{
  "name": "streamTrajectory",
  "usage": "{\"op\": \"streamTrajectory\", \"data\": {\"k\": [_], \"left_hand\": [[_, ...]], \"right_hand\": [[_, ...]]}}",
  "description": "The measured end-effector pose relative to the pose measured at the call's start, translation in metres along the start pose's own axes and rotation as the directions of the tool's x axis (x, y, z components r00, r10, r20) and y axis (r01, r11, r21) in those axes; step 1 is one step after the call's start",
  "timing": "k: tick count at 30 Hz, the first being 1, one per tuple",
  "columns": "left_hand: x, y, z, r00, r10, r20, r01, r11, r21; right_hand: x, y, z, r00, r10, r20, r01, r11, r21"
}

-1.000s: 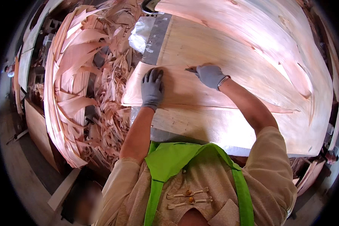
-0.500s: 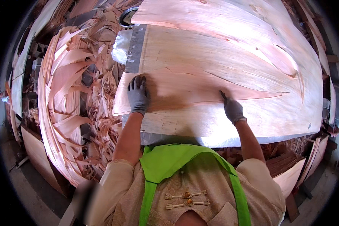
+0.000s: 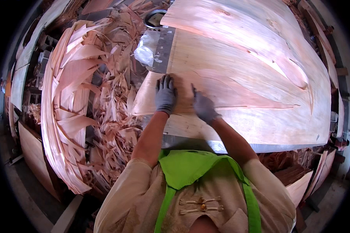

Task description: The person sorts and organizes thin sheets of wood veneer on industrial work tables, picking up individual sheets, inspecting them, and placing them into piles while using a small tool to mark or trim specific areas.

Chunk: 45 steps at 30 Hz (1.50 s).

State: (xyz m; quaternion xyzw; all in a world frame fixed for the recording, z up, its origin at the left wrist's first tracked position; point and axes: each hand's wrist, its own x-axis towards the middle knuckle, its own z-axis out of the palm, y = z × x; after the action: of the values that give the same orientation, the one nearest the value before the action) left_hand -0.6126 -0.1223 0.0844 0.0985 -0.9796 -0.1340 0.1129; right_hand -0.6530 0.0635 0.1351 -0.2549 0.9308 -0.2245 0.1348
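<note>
A thin, pinkish wood veneer piece (image 3: 241,95) lies on a larger pale veneer sheet (image 3: 268,126), tapering to a point on the right. My left hand (image 3: 166,97), in a grey glove, rests flat on the piece's left part, fingers stretched forward. Just to its right, my right hand (image 3: 206,106), gloved alike, is over the same piece with its fingers closed together. From its front sticks a narrow dark tip; whether this is a small tool or a fingertip I cannot make out.
A wavy veneer sheet (image 3: 221,25) covers the far side of the stack. Left of it are a white plastic bag (image 3: 145,49), a round dark-rimmed container (image 3: 154,18) and heaped veneer scraps (image 3: 114,101). A bundle of long veneer strips (image 3: 52,116) stands further left.
My right hand has moved left along the veneer piece, close to my left hand. The left hand stays flat near the piece's left end. The whole view has shifted slightly.
</note>
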Motion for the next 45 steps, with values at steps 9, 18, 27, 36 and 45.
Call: {"op": "streamTrajectory", "data": {"k": [9,18,27,36,45], "left_hand": [[0.001,-0.001,-0.002,0.997,-0.071,0.012,0.070,0.995,0.065],[0.004,0.006,-0.005,0.985,-0.146,0.097,0.133,0.983,0.129],[-0.012,0.016,0.003,0.999,0.029,-0.032,-0.033,0.993,-0.112],[-0.014,0.025,0.003,0.982,0.188,0.010,-0.187,0.980,-0.068],[-0.013,0.027,0.006,0.979,0.203,-0.034,-0.205,0.977,-0.051]], "right_hand": [[0.085,-0.075,0.030,0.975,0.163,0.149,-0.148,0.983,-0.105],[0.048,-0.053,0.045,0.999,0.020,-0.045,-0.025,0.992,-0.126],[0.003,-0.033,0.044,1.000,-0.005,0.010,0.007,0.980,-0.197],[-0.018,0.025,-0.015,0.952,-0.169,0.255,0.236,0.935,-0.263],[-0.006,0.120,-0.103,0.790,-0.076,0.608,0.359,0.862,-0.358]]}}
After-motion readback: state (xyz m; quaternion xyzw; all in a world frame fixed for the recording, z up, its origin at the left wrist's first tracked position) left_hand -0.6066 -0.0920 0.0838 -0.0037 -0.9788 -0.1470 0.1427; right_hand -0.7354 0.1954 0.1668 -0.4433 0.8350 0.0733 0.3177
